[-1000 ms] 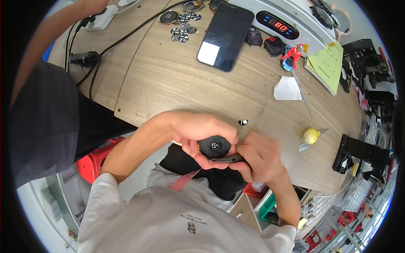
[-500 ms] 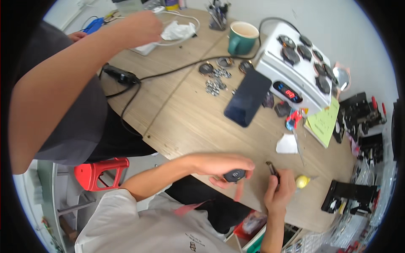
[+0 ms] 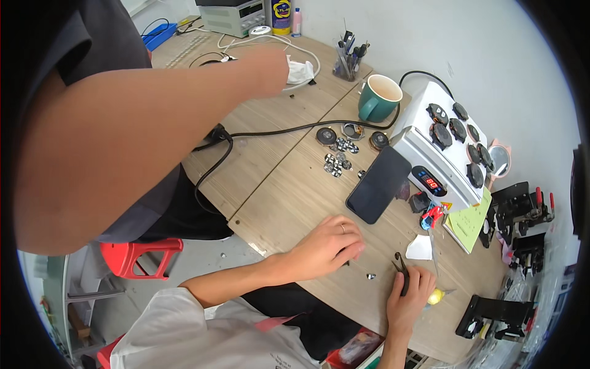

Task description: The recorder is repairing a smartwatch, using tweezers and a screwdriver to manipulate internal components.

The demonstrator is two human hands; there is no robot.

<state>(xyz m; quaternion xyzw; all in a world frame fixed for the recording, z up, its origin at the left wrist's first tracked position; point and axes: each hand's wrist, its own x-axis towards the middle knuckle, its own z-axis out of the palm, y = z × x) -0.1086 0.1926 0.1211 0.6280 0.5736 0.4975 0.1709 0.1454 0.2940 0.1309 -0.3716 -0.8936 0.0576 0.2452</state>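
My left hand (image 3: 329,246) rests palm down near the table's front edge, fingers curled over a dark round watch body. Only a small dark edge of it shows below the fingertips; the hand hides the rest. To its right lies a small black-and-silver part (image 3: 370,277) on the wood. My right hand (image 3: 412,295) grips a black two-pronged tool (image 3: 402,275), its tips apart and pointing away from me. A tiny dark piece (image 3: 397,255) is at or beside these tips; I cannot tell whether they touch it. A yellow ball-shaped object (image 3: 436,296) sits against the right hand's outer side.
A dark phone (image 3: 379,184) leans by a white heating box (image 3: 405,147) topped with several watch bodies. Loose round parts (image 3: 337,164), a green mug (image 3: 378,98) and a black cable (image 3: 289,130) lie beyond. Another person's arm (image 3: 153,123) reaches across at left. White paper (image 3: 419,248) lies ahead.
My left hand has turned over and lowered to the table, covering the watch body. The small black-and-silver part now shows between my hands. The other person's arm has shifted right; the view has moved.
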